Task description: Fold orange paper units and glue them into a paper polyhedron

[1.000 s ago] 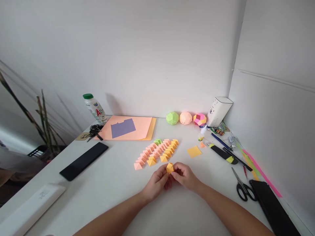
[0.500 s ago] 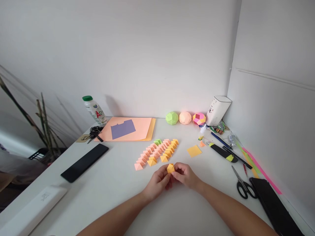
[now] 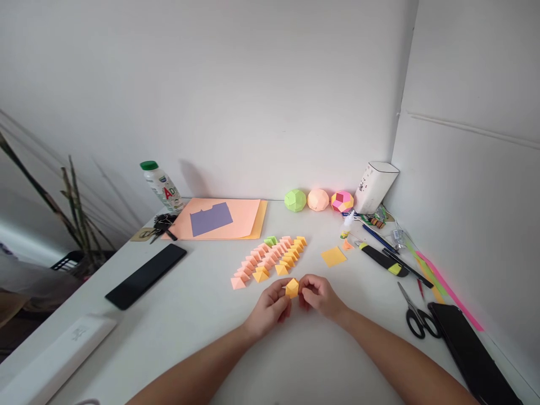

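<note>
My left hand (image 3: 268,310) and my right hand (image 3: 321,297) meet over the white table (image 3: 194,315), both pinching a small folded orange paper piece (image 3: 292,288) between their fingertips. Just beyond them lie rows of several folded paper units (image 3: 270,259) in pink, orange and green. A flat orange paper square (image 3: 333,256) lies to the right of those rows.
Three paper balls (image 3: 318,200) stand by the wall beside a white box (image 3: 373,187). Pink and orange sheets (image 3: 221,219), a bottle (image 3: 162,185), keys (image 3: 162,225) and a black phone (image 3: 145,275) lie left. Scissors (image 3: 415,315), a cutter (image 3: 385,262), pens and a dark tablet (image 3: 472,351) lie right.
Both hands have stayed together on the orange piece, shifting slightly away from me; the right fingers have curled a little more around it.
</note>
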`<action>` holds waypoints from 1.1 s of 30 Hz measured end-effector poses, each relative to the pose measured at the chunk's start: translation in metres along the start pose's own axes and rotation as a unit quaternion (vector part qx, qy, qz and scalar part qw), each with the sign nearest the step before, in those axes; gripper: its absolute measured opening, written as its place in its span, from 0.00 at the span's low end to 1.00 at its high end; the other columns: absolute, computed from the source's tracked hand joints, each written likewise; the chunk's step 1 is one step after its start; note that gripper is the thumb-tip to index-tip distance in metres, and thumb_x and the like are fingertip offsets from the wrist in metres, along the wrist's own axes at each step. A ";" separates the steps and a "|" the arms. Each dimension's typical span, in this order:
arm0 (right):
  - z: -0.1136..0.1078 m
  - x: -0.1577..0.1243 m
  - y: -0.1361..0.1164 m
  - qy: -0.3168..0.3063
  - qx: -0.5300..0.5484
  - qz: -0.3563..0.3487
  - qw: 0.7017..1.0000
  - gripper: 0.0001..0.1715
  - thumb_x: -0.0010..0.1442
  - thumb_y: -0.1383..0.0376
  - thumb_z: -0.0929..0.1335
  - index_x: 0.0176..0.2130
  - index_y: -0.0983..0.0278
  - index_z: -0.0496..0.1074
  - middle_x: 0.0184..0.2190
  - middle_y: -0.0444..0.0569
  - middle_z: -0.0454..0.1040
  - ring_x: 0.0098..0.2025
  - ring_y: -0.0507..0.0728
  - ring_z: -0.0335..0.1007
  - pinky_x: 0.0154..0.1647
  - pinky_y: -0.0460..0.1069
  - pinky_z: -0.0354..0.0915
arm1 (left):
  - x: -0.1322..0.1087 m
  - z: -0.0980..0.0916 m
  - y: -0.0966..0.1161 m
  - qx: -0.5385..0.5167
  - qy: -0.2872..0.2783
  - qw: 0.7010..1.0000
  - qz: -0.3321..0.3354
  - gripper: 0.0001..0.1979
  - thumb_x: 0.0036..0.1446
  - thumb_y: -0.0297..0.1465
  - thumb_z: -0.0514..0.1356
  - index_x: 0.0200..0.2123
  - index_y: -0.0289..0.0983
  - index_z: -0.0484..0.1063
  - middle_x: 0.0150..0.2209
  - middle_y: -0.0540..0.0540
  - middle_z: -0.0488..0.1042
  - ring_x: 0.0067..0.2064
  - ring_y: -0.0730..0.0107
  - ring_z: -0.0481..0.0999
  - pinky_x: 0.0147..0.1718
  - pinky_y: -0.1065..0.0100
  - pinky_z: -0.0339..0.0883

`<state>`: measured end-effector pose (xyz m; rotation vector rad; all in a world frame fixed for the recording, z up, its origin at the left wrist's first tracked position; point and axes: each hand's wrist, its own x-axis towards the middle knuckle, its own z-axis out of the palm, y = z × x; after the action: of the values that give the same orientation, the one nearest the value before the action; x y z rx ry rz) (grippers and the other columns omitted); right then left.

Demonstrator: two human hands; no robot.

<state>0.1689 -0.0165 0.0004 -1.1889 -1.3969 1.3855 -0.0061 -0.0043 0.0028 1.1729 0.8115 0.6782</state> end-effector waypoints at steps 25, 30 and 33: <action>0.007 -0.003 -0.002 -0.023 -0.108 -0.110 0.988 0.12 0.55 0.64 0.66 0.23 0.62 0.59 0.25 0.43 0.63 0.25 0.50 0.59 0.24 0.46 0.58 | 0.010 -0.001 -0.001 -0.067 0.049 0.996 0.017 0.15 0.52 0.42 0.59 0.26 0.36 0.65 0.19 0.52 0.70 0.19 0.75 0.67 0.19 0.72 0.63; 0.006 -0.004 0.007 -0.017 -0.081 -0.131 0.988 0.10 0.52 0.68 0.67 0.32 0.60 0.59 0.28 0.41 0.63 0.23 0.49 0.59 0.23 0.44 0.59 | 0.011 -0.003 0.000 -0.052 0.040 0.998 0.024 0.16 0.53 0.43 0.58 0.27 0.35 0.68 0.14 0.56 0.62 0.16 0.79 0.58 0.16 0.75 0.56; 0.005 -0.003 0.008 -0.017 -0.104 -0.186 0.977 0.07 0.54 0.70 0.65 0.35 0.60 0.63 0.30 0.44 0.65 0.26 0.50 0.63 0.24 0.45 0.62 | 0.009 -0.003 0.001 -0.022 0.031 0.999 0.008 0.18 0.54 0.45 0.56 0.30 0.35 0.69 0.13 0.57 0.60 0.15 0.80 0.57 0.16 0.75 0.53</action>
<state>0.1653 -0.0205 -0.0073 -0.9689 -1.7192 1.0198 -0.0038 0.0048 0.0015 1.1248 0.8360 0.7436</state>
